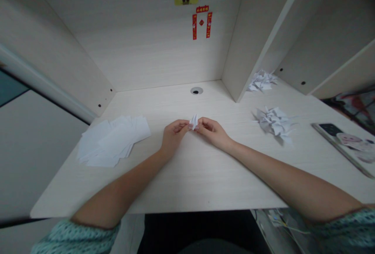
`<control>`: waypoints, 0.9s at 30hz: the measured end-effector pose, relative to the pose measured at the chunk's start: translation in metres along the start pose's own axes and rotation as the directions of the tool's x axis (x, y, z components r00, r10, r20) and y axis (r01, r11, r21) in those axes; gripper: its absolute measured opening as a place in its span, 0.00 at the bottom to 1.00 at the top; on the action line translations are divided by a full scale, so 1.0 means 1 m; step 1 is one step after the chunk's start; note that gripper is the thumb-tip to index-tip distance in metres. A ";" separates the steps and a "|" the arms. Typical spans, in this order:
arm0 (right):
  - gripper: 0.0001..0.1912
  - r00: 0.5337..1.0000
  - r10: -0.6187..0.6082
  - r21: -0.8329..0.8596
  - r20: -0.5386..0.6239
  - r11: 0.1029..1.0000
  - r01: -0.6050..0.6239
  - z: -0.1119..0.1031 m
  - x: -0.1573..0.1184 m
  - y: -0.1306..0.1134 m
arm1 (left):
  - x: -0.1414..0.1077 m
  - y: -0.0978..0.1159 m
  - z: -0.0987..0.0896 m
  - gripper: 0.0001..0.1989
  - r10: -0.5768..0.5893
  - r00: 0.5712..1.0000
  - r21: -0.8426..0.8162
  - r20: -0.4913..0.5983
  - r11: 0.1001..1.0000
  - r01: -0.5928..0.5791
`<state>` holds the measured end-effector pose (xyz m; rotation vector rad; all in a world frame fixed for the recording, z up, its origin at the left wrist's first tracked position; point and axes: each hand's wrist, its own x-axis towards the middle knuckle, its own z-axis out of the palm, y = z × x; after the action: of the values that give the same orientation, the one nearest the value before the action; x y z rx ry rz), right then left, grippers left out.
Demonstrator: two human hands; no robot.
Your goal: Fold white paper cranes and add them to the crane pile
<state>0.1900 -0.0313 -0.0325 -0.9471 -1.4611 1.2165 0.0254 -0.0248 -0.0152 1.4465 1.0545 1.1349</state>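
Observation:
A small folded white paper piece point(193, 122) with pointed tips stands between my hands, just above the middle of the desk. My left hand point(174, 133) pinches its left side between thumb and fingers. On the opposite side, my right hand point(213, 131) grips it in the same way. The lower part of the paper is partly hidden by my fingertips. To the left lies a spread stack of flat white paper sheets point(114, 140). Right of my hands sits a heap of folded paper pieces point(275, 122) with pointed ends.
A second heap of folded paper point(262, 80) lies behind the upright divider point(249, 50). A phone point(348, 144) in a decorated case rests at the right on the desk point(187, 183). A round cable hole point(196, 90) is near the back panel.

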 end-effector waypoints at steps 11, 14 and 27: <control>0.13 0.999 -0.025 -0.012 -0.045 1.000 0.024 0.002 -0.001 -0.002 | -0.004 0.005 0.000 0.15 0.010 0.999 0.188 -0.033 0.982 -0.003; 0.14 0.998 -0.042 -0.052 -0.054 0.998 0.040 0.002 -0.001 -0.002 | -0.003 0.003 -0.001 0.14 0.044 0.998 0.186 -0.040 0.982 -0.035; 0.13 0.993 -0.095 -0.158 -0.067 0.984 0.083 0.002 -0.001 0.001 | -0.007 0.004 -0.002 0.12 0.207 0.975 0.297 -0.080 0.939 -0.175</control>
<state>0.1887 -0.0325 -0.0341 -1.0099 -1.5388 1.0034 0.0222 -0.0321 -0.0126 1.7640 1.2159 1.2495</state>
